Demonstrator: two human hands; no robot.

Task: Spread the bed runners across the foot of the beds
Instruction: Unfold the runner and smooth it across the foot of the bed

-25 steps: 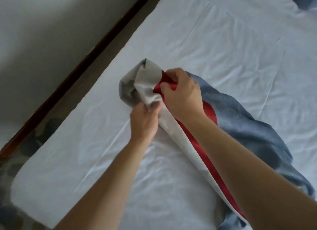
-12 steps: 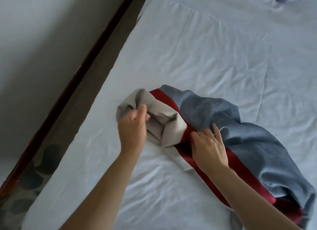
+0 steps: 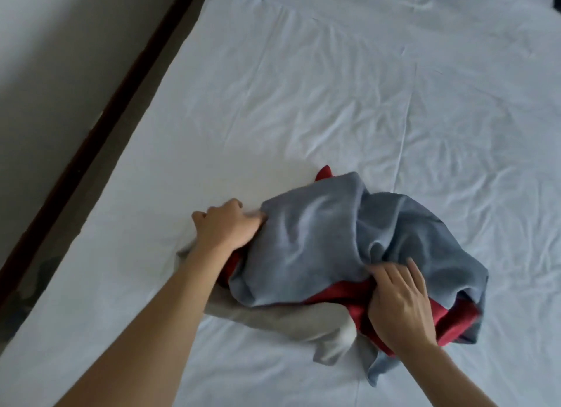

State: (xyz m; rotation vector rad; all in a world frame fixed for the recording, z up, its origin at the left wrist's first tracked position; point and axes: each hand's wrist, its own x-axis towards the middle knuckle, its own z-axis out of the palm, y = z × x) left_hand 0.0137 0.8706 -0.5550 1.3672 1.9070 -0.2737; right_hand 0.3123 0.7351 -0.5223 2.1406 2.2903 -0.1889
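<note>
Left hand [image 3: 226,227] grips the bunched bed runner's [image 3: 328,248] left edge, right hand [image 3: 400,303] pinches its red band, apparently to pull it open.

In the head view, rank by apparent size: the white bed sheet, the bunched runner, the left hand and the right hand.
1. White wrinkled bed sheet, by far the largest.
2. Bunched blue-grey, red and beige fabric bed runner.
3. Left hand and right hand: they look about alike, so no ranking between them.
</note>
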